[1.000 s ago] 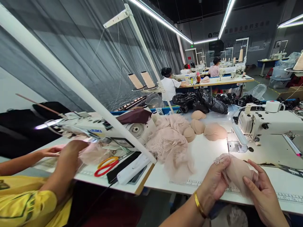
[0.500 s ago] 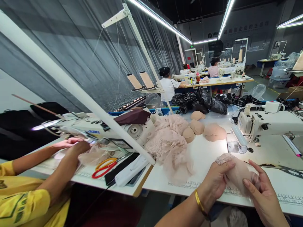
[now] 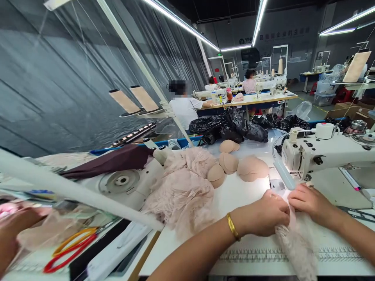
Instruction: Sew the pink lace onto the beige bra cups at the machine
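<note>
L hand and R hand had moved fwd since the prev. frame, taking the beige lace cloth up to the sewing machine; the view had also swung R. L hand was curled tight round the cloth, knuckles up, w/ a gold bracelet on its wrist. R hand's fingers were bent in against the cloth's upper part, apparently pinching it; its thumb was hidden. Cloth lay on the worktop, just in front of the machine head, its lower part crossing the printed ruler.

Main risk, as I judged it: fingers v. close to the stitching area, so a slip could've put one under the needle (not visible). Thin cloth might also have puckered or skewed if the hands pulled unevenly, & the loose tail could've dragged it off line.

Cloth's narrow end pointed away from the wearer, twd the machine; the lacy tail pointed back twd the wearer. Long axis ran approx. front-to-back, near end slanting slightly R. Beige cups & a lace heap sat to the L, apart from the hands.
</note>
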`<action>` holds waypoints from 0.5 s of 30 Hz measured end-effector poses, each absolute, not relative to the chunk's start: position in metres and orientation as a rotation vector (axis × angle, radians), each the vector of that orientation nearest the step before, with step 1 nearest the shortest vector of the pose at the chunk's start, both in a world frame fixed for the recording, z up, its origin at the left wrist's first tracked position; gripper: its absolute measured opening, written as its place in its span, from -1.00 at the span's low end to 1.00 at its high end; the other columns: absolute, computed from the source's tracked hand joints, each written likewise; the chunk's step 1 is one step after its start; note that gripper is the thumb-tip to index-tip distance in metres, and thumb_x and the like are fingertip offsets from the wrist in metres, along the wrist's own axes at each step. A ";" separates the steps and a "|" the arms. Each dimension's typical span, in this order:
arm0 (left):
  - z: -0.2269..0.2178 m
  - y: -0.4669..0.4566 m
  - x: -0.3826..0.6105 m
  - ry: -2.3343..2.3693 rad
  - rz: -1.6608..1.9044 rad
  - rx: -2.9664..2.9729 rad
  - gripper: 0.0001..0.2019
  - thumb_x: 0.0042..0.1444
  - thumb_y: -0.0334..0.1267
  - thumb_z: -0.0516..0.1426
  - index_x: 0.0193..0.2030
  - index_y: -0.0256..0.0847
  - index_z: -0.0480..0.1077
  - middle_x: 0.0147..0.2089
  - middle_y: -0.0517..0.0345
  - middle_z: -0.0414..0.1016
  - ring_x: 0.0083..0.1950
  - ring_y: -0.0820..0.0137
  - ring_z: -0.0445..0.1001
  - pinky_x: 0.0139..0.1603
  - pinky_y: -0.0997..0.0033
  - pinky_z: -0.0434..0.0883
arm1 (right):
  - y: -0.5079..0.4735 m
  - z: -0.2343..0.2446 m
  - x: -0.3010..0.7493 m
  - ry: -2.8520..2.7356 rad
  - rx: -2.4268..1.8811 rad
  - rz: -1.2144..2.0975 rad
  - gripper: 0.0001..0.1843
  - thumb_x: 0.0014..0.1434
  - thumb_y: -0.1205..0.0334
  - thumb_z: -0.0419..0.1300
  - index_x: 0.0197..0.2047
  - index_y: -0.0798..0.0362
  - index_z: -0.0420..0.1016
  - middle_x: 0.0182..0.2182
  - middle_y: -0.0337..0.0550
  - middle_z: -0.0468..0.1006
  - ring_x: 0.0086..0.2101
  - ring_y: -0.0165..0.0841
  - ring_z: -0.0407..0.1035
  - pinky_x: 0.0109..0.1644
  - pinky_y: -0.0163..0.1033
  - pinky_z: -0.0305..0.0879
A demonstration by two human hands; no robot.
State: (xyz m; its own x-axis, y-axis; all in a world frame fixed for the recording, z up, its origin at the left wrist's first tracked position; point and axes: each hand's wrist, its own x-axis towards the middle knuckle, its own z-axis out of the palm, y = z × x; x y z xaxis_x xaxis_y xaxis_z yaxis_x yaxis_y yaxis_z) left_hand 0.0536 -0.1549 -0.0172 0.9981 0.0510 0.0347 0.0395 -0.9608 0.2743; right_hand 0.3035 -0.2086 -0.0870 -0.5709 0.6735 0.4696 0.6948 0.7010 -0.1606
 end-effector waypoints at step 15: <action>-0.045 -0.141 0.054 0.123 0.285 2.737 -0.71 0.02 -0.62 0.15 -0.23 -0.12 0.44 -0.05 0.14 0.58 0.02 0.25 0.44 0.20 0.14 0.07 | -0.207 -0.084 0.311 -2.403 -1.278 0.026 -0.66 0.42 0.45 -0.01 -0.07 -0.03 0.57 -0.20 -0.11 0.61 -0.18 -0.22 0.42 -0.12 -0.13 0.33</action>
